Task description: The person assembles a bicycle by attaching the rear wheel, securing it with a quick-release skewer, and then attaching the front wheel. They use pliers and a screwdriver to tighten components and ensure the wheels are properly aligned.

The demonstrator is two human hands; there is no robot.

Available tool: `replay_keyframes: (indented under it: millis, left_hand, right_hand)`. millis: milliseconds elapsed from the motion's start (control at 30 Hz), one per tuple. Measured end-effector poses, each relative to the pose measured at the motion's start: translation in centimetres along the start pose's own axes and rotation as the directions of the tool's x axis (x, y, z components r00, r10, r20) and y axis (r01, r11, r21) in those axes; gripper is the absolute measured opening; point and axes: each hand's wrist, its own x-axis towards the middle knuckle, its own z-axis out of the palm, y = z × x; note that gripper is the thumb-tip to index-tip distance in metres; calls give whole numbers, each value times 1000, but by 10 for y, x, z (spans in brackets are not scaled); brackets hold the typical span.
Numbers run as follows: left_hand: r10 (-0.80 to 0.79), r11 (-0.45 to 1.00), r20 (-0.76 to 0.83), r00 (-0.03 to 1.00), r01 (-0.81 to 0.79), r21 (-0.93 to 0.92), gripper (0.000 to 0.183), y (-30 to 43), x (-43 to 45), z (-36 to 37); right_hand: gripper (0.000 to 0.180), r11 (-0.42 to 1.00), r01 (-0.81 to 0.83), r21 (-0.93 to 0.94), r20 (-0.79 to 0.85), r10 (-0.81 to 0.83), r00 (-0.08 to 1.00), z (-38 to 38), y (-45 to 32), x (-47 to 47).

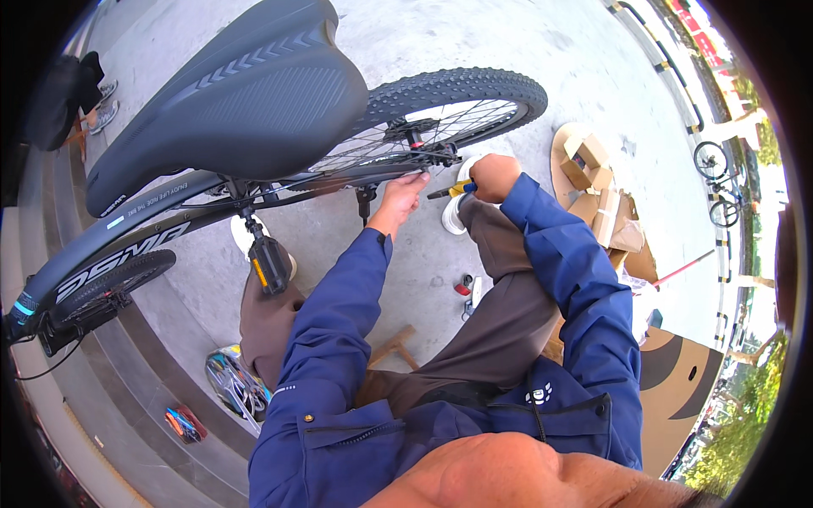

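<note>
A dark bicycle stands across my front, its black saddle (241, 108) nearest the camera and its knobby rear tire (457, 86) beyond. My left hand (400, 198) reaches to the rear derailleur area (444, 152), thumb and fingertips pinched together near the end of the chainstay; whether something thin is between them cannot be made out. To the right of it, my right hand (495, 178) is closed around the yellow and blue handles of a pair of pliers (458, 188). The tool's dark jaws point left, towards my left hand, apart from it.
The pedal (268, 267) and kickstand (364, 202) project on my side. Opened cardboard boxes (591, 165) lie at right, with a large printed cardboard sheet (679, 387) nearer. Small parts (467, 286) rest between my legs. Packed items (236, 381) lie left, near steps; a seated person (70, 95) is upper left.
</note>
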Motion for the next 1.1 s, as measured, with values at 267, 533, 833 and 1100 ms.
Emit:
replay_keyframes:
  millis: [267, 533, 833, 1100]
  left_hand:
    - [15, 997, 25, 1000, -13, -74, 32, -5, 8, -2]
    - [-54, 986, 73, 996, 65, -154, 24, 1, -1, -6]
    - [-122, 976, -3, 993, 119, -184, 29, -17, 2, -29]
    - [-71, 996, 26, 997, 72, -56, 26, -56, -1, -43]
  right_hand:
    - [15, 998, -34, -47, -10, 33, 999, -10, -3, -4]
    - [11, 988, 23, -154, -7, -24, 1000, -10, -3, -5]
    - [13, 997, -17, -81, 29, 20, 999, -17, -7, 7]
    - [21, 992, -127, 0, -94, 126, 987, -16, -12, 4]
